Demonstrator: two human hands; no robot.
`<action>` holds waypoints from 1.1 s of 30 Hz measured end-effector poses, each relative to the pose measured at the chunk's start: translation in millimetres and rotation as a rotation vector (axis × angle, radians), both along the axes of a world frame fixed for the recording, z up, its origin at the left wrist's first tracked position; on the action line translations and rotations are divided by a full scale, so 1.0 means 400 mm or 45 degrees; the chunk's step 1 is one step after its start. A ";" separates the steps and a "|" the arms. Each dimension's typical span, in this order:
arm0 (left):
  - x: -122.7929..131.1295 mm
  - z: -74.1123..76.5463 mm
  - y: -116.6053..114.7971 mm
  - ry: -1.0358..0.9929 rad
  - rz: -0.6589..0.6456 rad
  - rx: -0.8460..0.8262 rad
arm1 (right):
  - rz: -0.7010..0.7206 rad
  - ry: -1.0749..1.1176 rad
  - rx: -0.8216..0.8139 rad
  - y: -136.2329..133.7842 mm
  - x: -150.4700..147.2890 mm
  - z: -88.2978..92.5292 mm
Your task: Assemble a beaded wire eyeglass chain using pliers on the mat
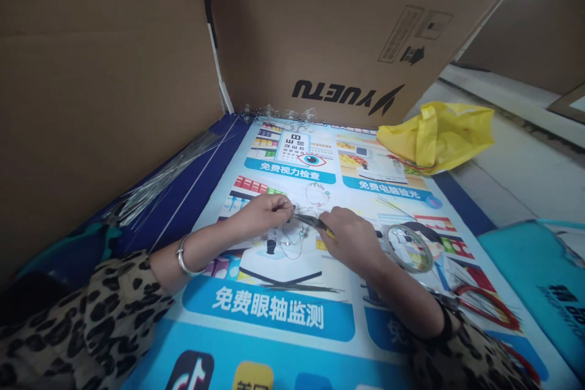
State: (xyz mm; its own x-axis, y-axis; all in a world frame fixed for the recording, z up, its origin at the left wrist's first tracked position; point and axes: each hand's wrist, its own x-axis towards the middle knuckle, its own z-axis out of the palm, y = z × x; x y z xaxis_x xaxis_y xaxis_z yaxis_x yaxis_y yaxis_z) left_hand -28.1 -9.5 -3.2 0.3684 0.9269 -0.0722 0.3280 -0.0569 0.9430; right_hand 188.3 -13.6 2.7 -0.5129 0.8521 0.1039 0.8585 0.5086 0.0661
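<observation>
My right hand [354, 241] is closed around a pair of pliers [311, 220] with yellow on the handle, their dark jaws pointing left. Close to the jaw tips, my left hand [265, 214] is pinched on a thin wire, only part of which shows. Under both hands hangs or lies a tangle of fine wire with small beads [292, 241]; I cannot tell how much of it is held. Just beyond the pliers, a beaded wire ring [317, 194] rests on the printed sheet [214, 341].
Cardboard panels [320, 24] stand at the back and left. Wire pieces with clear beads [278, 113] line the far edge. Straight silver wires [159, 186] lie at left. On the right are a yellow bag [439, 137], a wire coil [409, 248], red loops [489, 306] and a teal bag [534, 280].
</observation>
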 end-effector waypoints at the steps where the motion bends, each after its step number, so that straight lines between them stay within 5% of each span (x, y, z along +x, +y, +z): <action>1: -0.001 -0.002 0.001 0.005 -0.011 0.005 | 0.024 -0.002 0.045 0.000 0.001 0.000; 12: 0.004 0.020 -0.006 0.093 -0.015 0.027 | 0.061 -0.078 0.260 -0.014 -0.004 0.025; 20: -0.001 0.002 0.003 0.146 0.017 0.091 | -0.013 -0.089 0.255 -0.020 -0.005 0.031; 33: 0.003 0.037 -0.008 0.159 -0.132 -0.002 | 0.173 -0.035 0.365 0.001 0.008 -0.001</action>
State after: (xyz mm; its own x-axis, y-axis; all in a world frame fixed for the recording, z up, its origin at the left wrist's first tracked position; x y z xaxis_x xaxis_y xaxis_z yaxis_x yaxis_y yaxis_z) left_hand -26.8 -12.6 11.8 0.4497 0.8844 -0.1250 0.4353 -0.0948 0.8953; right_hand 191.7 -13.1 2.1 -0.6257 0.7137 0.3148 0.7801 0.5756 0.2453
